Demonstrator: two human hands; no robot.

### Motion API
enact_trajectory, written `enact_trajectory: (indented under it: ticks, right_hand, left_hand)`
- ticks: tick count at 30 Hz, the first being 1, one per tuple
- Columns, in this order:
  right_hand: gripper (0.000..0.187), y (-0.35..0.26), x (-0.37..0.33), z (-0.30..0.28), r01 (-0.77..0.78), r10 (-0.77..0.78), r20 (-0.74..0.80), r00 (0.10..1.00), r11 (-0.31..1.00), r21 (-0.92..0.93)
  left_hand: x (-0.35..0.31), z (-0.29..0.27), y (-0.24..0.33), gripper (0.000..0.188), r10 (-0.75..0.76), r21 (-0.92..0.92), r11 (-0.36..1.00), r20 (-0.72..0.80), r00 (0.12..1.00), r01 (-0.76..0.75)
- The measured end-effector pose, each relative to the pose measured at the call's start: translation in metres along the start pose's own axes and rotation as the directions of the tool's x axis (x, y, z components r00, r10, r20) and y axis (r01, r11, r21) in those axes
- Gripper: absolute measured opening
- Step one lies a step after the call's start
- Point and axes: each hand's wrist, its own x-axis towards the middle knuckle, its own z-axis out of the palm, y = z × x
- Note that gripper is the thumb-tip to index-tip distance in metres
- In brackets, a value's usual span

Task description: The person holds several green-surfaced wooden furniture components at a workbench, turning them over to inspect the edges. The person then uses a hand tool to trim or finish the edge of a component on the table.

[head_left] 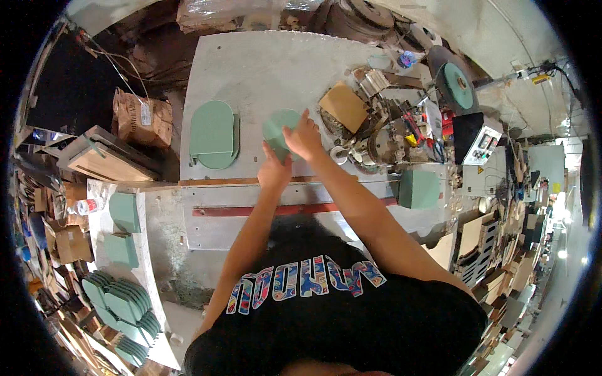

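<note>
Over the grey worktable (pixel 263 72) I hold a thin pale-green panel (pixel 276 125) with a rounded far end. My left hand (pixel 274 172) grips its near edge, fingers pointing away from me. My right hand (pixel 305 139) is closed on its right side, with the index finger stretched along the edge and the thumb on the upper face. My hands cover part of the panel's near end. To the left, a small stack of green round-ended panels (pixel 212 128) lies on the table, with a straight-edged piece across its near end.
At right on the table are a tan board (pixel 343 106), metal machine parts (pixel 379 147), loose tools (pixel 417 131) and a green block (pixel 419 189). A red strip (pixel 251 210) runs along the near side. Green panels (pixel 128 304) stand on a side bench at lower left.
</note>
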Motion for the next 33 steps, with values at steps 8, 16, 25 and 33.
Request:
enact_trajectory:
  ticks: [8,16,25,33]
  right_hand:
    - [0.035,-0.024,0.012,-0.105,-0.150,-0.242,0.486,0.840,0.756,0.637]
    - [0.030,-0.085,-0.115,-0.183,0.003,-0.364,0.170,0.916,0.429,0.903]
    - [0.037,-0.037,-0.175,-0.182,0.054,-0.066,-0.026,0.997,0.458,0.887]
    - [0.035,-0.004,-0.210,-0.177,0.091,-0.210,0.009,0.978,0.461,0.883]
  left_hand:
    - [-0.020,-0.112,-0.015,0.038,-0.103,-0.779,0.627,-0.060,0.993,0.018]
    - [-0.129,-0.213,0.071,0.035,-0.114,-0.978,0.132,0.148,0.982,0.162]
    - [-0.173,-0.154,0.078,0.041,-0.100,-0.980,-0.066,0.195,0.976,0.189]
    - [-0.187,-0.124,0.066,0.071,-0.044,-0.983,0.035,0.181,0.983,0.182]
